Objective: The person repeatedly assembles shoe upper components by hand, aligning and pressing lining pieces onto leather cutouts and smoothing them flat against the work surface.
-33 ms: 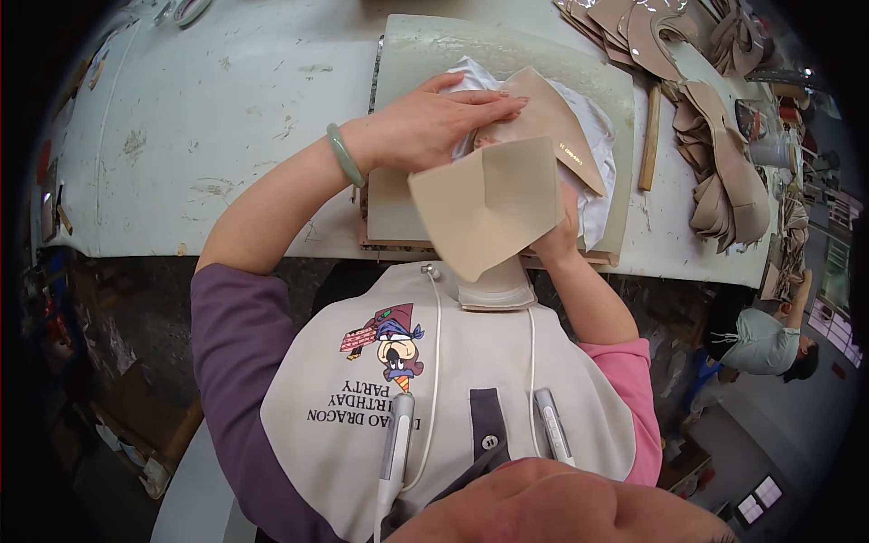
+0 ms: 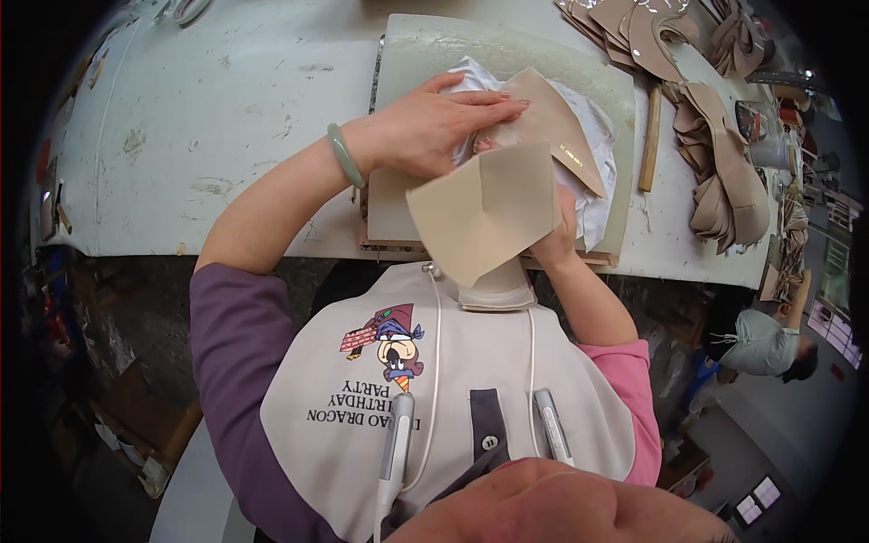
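My left hand (image 2: 434, 127), with a green bangle (image 2: 344, 156) on its wrist, presses flat on a tan leather piece (image 2: 557, 122). That piece lies on a crumpled white cloth (image 2: 597, 145), which sits on a grey-green board (image 2: 434, 54). My right hand (image 2: 557, 237) grips the right edge of a second beige piece (image 2: 484, 208) that is bent up toward me. This bent piece hides most of my right hand's fingers.
The board rests on a worn white worktable (image 2: 226, 109). To its right lie a wooden-handled tool (image 2: 649, 140) and heaps of tan cut pieces (image 2: 724, 176). Scissors (image 2: 186, 9) lie at the far left. Another person (image 2: 765, 344) is at the lower right.
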`<move>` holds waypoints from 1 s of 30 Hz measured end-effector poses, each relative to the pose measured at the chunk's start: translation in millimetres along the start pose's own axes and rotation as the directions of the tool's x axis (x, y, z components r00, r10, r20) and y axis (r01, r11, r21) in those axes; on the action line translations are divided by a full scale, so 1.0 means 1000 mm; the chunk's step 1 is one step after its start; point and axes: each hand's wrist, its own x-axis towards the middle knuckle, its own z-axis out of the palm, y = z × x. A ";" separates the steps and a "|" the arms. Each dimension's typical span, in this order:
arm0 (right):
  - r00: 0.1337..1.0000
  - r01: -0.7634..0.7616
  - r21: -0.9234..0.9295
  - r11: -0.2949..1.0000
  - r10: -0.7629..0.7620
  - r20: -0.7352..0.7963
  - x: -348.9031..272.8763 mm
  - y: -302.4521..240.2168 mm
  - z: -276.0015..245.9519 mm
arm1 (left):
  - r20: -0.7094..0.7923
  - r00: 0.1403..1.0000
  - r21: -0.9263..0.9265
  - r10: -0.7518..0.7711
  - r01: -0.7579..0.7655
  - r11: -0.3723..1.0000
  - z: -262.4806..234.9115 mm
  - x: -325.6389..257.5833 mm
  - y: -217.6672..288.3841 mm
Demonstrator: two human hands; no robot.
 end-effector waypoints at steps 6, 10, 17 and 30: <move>0.946 0.252 -0.253 0.934 -0.183 0.268 0.004 0.004 -0.008 | 0.070 0.995 0.137 0.069 -0.078 0.988 -0.001 -0.004 0.002; 0.955 0.189 -0.278 0.942 -0.110 0.275 0.002 -0.001 -0.006 | 0.042 0.997 0.147 0.071 -0.076 0.986 0.001 -0.006 0.003; 0.908 0.297 -0.477 0.827 -0.091 0.409 -0.012 -0.011 -0.001 | 0.132 0.989 0.168 0.071 -0.093 0.981 -0.008 -0.004 0.003; 0.946 0.283 -0.427 0.859 -0.176 0.273 -0.062 -0.001 -0.017 | 0.148 0.976 0.200 0.162 -0.190 0.961 -0.011 -0.015 0.018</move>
